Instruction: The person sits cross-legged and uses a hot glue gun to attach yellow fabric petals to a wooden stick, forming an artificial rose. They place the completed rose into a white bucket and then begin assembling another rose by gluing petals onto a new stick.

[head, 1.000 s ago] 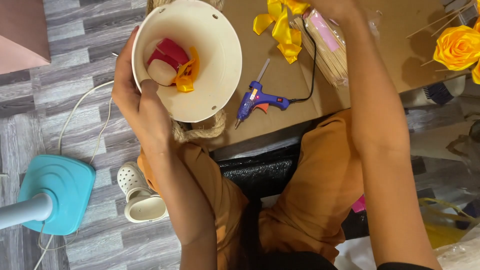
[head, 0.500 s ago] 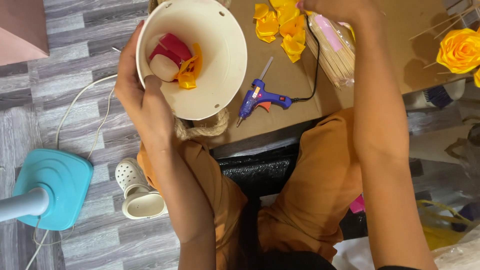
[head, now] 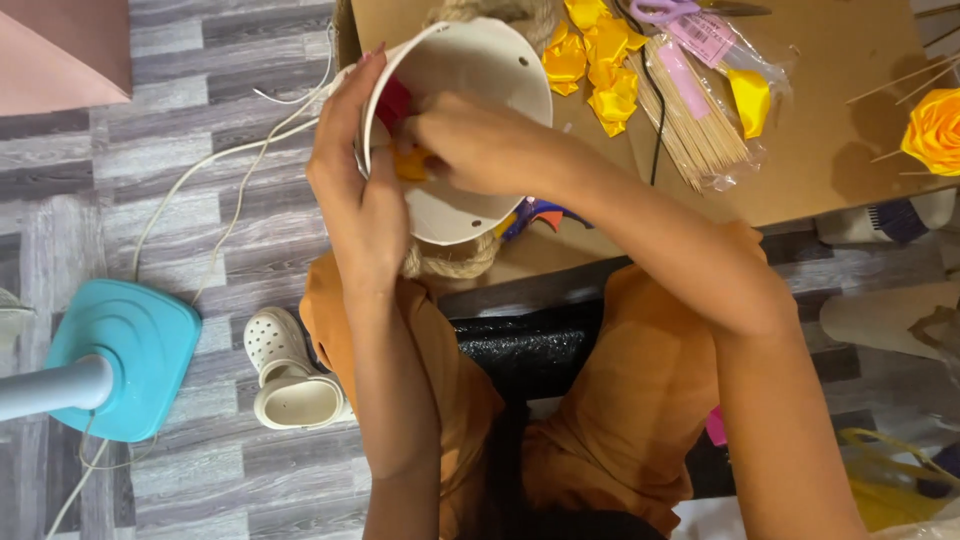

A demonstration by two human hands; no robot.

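Note:
My left hand (head: 352, 190) grips the rim of a cream round bucket (head: 495, 70) tilted toward me above the table edge. My right hand (head: 470, 140) reaches inside the bucket, fingers among a red item (head: 392, 100) and a yellow piece (head: 410, 165) lying in it; whether it grips anything is hidden. Coiled jute rope (head: 455, 262) wraps the bucket's underside. A blue hot-glue gun (head: 535, 215) lies on the brown table (head: 830, 150), mostly hidden behind the bucket.
Yellow ribbon flowers (head: 600, 70), a bag of wooden skewers (head: 700, 120), purple scissors (head: 665, 10) and a yellow rose (head: 935, 130) lie on the table. On the grey plank floor stand a teal fan base (head: 125, 355) and a white clog (head: 285, 375). A white cord (head: 200, 190) trails left.
My right hand has come back from the far side of the table and gone into the bucket. The bucket has shifted right and tilted more.

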